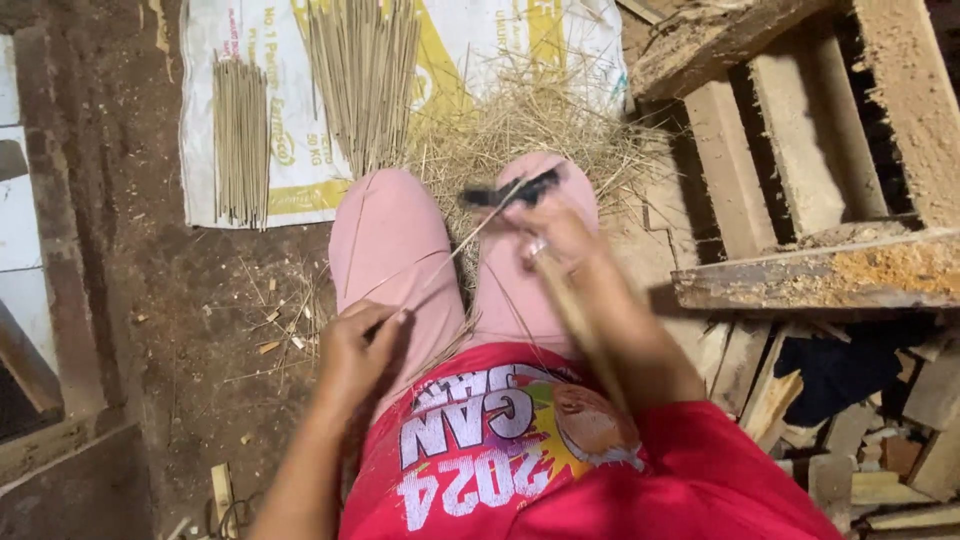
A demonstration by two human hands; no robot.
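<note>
The right hand [560,235] is smeared by motion blur, so you can't really make out the fingers or how they grip the dark blade [512,190] — its shape is mush too. The thin stick [455,255] fades out where it runs into the left hand [355,345], its near end hidden in the fist. Both forearms get cut off at the bottom edge. The middle stick bundle [365,75] and the white sack [300,100] run off the top. The wooden frame [800,150] on the right is cropped, and the stuff in its shadow — dark cloth maybe — is too dim to tell.
</note>
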